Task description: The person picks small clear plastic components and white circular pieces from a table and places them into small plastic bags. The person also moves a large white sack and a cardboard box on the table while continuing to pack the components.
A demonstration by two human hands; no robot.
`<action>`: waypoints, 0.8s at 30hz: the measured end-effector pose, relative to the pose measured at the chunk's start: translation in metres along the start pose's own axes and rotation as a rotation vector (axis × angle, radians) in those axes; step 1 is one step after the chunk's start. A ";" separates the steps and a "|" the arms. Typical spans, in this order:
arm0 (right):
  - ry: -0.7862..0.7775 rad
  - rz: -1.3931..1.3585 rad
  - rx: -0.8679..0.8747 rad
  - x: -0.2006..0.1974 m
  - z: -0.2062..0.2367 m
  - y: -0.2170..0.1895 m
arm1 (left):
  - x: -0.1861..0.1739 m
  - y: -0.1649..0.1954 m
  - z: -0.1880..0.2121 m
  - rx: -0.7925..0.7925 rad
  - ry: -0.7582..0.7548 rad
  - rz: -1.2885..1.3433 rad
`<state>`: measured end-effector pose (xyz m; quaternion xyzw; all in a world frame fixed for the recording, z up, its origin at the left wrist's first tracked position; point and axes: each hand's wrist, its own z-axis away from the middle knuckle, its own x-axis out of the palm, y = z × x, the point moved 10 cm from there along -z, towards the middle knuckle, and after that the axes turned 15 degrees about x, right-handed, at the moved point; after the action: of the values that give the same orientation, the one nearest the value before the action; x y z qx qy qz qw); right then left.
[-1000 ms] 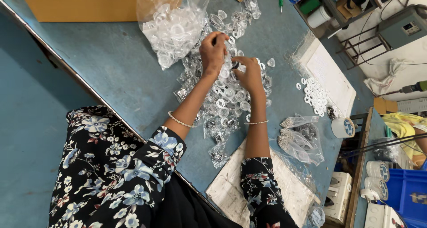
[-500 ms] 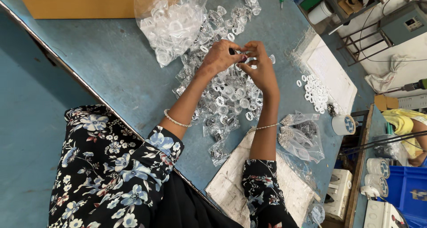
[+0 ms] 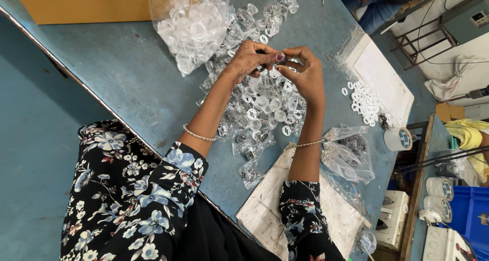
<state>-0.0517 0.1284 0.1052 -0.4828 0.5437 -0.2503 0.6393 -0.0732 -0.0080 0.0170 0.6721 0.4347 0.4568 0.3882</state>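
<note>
My left hand (image 3: 249, 60) and my right hand (image 3: 303, 75) meet fingertip to fingertip above a heap of small clear packets with white rings (image 3: 260, 108) on the blue table (image 3: 117, 77). Between the fingers of both hands I pinch one small clear packet (image 3: 280, 62), mostly hidden by the fingers. Both wrists wear thin bracelets. My sleeves are black with a flower print.
A big clear bag of white plastic rings (image 3: 191, 29) lies at the far side next to a brown cardboard sheet (image 3: 76, 4). Loose white rings (image 3: 364, 100), a bag of dark parts (image 3: 351, 151), a tape roll (image 3: 398, 139) and a white board (image 3: 275, 210) lie to the right. Another person's legs (image 3: 374, 6) show at the top.
My hands have lifted off the heap and come together over its far part, fingertips now pinching a small packet. The view has shifted slightly.
</note>
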 end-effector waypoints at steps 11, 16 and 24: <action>0.081 0.058 -0.005 -0.001 -0.005 0.011 | -0.002 -0.025 -0.007 0.004 0.048 0.202; 0.142 0.234 -0.008 -0.010 -0.004 0.020 | -0.007 -0.035 -0.009 0.001 0.135 -0.068; 0.047 -0.664 0.504 -0.039 -0.016 0.148 | -0.015 -0.048 -0.007 0.087 0.231 -0.421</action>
<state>-0.1081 0.2166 -0.0082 -0.4544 0.2946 -0.5789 0.6096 -0.0939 -0.0060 -0.0296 0.5261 0.6259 0.4205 0.3932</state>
